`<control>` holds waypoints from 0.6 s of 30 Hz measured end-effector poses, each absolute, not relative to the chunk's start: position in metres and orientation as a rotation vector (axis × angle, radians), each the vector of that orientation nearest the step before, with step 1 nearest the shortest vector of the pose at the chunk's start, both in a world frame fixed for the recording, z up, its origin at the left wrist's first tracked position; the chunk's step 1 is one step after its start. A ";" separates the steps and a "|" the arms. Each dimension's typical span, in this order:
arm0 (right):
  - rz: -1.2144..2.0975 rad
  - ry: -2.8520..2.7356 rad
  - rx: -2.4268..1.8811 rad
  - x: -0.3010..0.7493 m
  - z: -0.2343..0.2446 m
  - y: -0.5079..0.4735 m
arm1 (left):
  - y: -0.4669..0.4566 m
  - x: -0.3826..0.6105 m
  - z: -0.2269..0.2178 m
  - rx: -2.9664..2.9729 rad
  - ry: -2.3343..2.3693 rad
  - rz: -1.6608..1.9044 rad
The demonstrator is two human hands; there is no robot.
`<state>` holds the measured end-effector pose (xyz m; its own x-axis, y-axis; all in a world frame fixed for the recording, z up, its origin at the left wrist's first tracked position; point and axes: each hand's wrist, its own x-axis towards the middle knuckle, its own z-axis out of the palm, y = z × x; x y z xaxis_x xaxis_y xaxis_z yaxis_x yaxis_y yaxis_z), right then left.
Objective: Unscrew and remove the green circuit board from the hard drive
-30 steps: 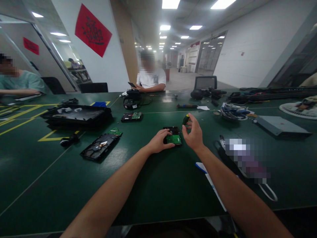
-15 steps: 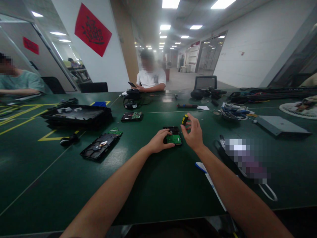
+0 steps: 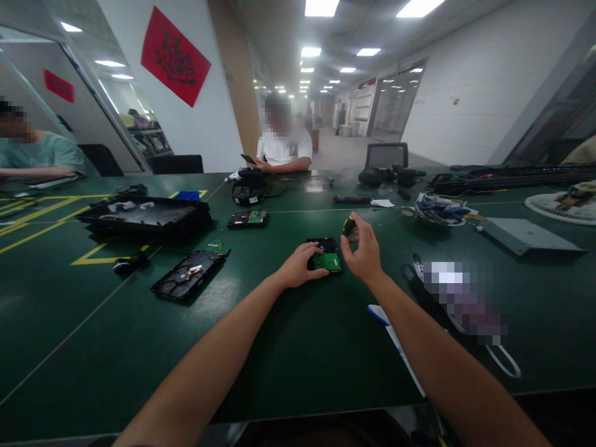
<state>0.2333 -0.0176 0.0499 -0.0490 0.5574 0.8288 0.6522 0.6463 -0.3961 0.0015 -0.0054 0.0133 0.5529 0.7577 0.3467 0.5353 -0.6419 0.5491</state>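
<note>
A small hard drive with a green circuit board and a black end lies on the table in front of me. My left hand grips it from the left, thumb along the near edge and fingers over the far part. Just to the right, my right hand holds a black-and-yellow screwdriver by its handle, pinched between thumb and fingertips. The handle stands roughly upright, leaning a little. Its shaft and tip cannot be made out, so whether it touches the drive is unclear.
On the green table lie an opened black casing, another drive and black trays to the left. A blurred phone-like object, cable bundle and grey metal box are right. A person sits opposite.
The screwdriver handle has turned in my right fingers, showing less yellow than before. My left hand and the hard drive stay where they were.
</note>
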 end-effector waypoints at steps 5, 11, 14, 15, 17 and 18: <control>-0.115 -1.717 -0.969 0.234 0.049 -0.016 | -0.006 0.002 0.013 2.406 1.060 0.801; -0.116 -1.724 -0.981 0.237 0.047 -0.013 | -0.006 0.001 0.013 2.397 1.067 0.797; -0.110 -1.724 -0.980 0.236 0.047 -0.013 | -0.006 0.001 0.013 2.396 1.073 0.789; -0.109 -1.723 -0.981 0.235 0.048 -0.014 | -0.006 0.001 0.013 2.396 1.076 0.786; -0.104 -1.720 -0.982 0.235 0.049 -0.015 | -0.006 0.001 0.014 2.394 1.078 0.784; -0.102 -1.717 -0.983 0.235 0.049 -0.015 | -0.006 0.001 0.014 2.393 1.076 0.784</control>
<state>0.2346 -0.0153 0.0492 -0.0549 0.5544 0.8304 0.6488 0.6520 -0.3924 0.0011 -0.0057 0.0141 0.5459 0.7718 0.3262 0.5469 -0.6231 0.5591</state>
